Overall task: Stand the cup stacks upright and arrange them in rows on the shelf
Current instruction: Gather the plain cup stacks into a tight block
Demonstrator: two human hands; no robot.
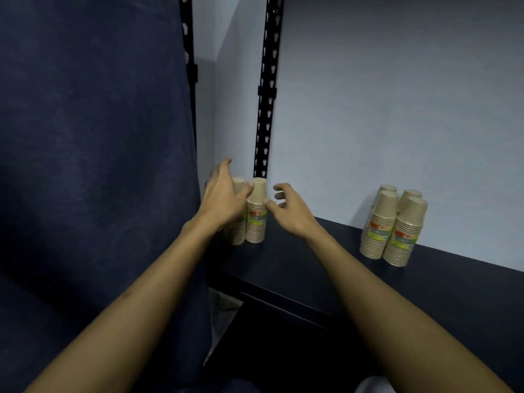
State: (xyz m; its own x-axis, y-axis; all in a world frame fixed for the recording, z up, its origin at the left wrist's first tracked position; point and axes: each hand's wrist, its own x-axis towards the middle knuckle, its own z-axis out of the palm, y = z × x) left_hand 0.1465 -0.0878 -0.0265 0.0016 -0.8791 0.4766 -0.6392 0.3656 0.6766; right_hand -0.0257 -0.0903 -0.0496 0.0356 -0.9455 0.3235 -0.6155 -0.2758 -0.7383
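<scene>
Both forearms reach in from below toward the dark shelf [326,268]. My left hand [224,194] lies with loose fingers against the left cup stacks [256,214], thumb touching the front one; my right hand [289,211], fingers relaxed and holding nothing, hovers just beside it. I count two stacks there (the hand hides any more) and four upright stacks [392,225] well apart on the right.

Paper cup stacks stand on a dark shelf [312,265].
Two stacks [256,222] at its left end; four stacks [392,228] cluster rightward.
</scene>
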